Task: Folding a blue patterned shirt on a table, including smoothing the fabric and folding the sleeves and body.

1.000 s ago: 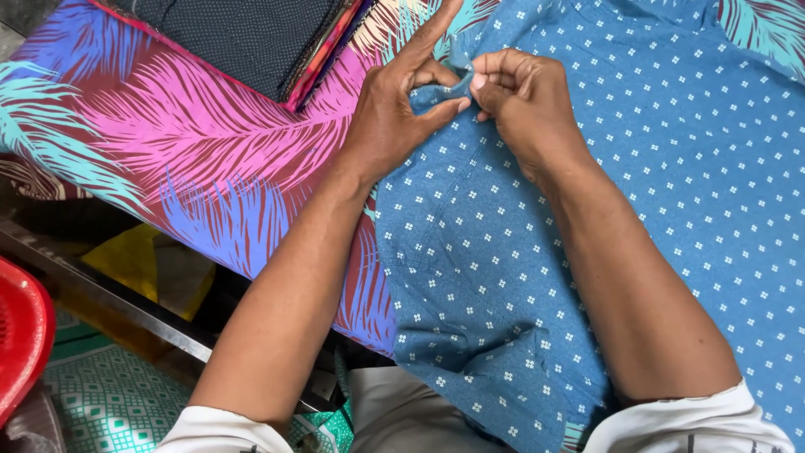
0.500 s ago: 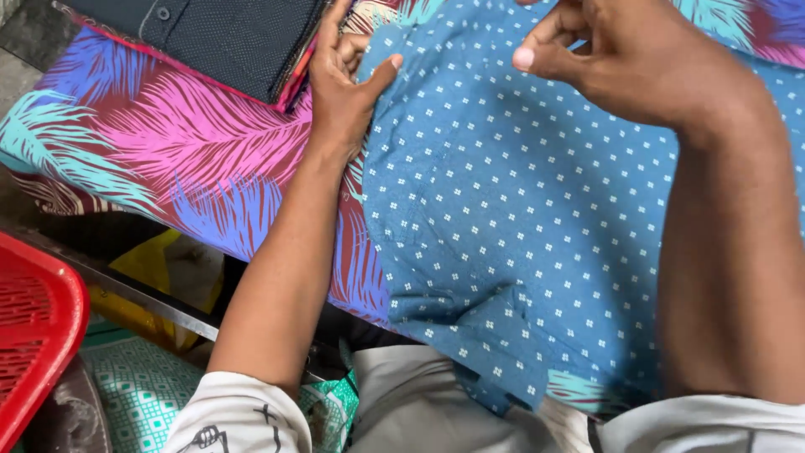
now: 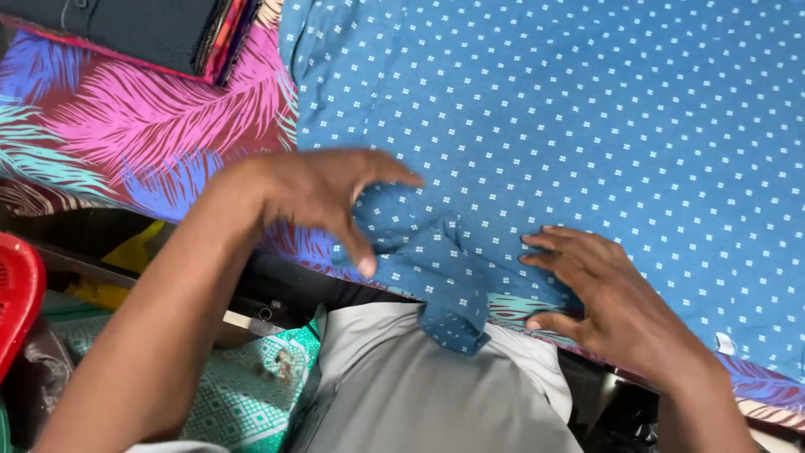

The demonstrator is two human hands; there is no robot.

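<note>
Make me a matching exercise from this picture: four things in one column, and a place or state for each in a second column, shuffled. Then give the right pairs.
Things
1. blue dotted shirt
2. left hand
3. right hand
4. folded dark cloth

Places or states
A. lies at the top left corner, on the feather-print cloth
B. rests flat, fingers spread, on the shirt's near edge
C. spread out over the right and middle of the surface
D. fingers curled, thumb down at a bunched fold of the shirt

Pairs: 1-C, 2-D, 3-B, 4-A
</note>
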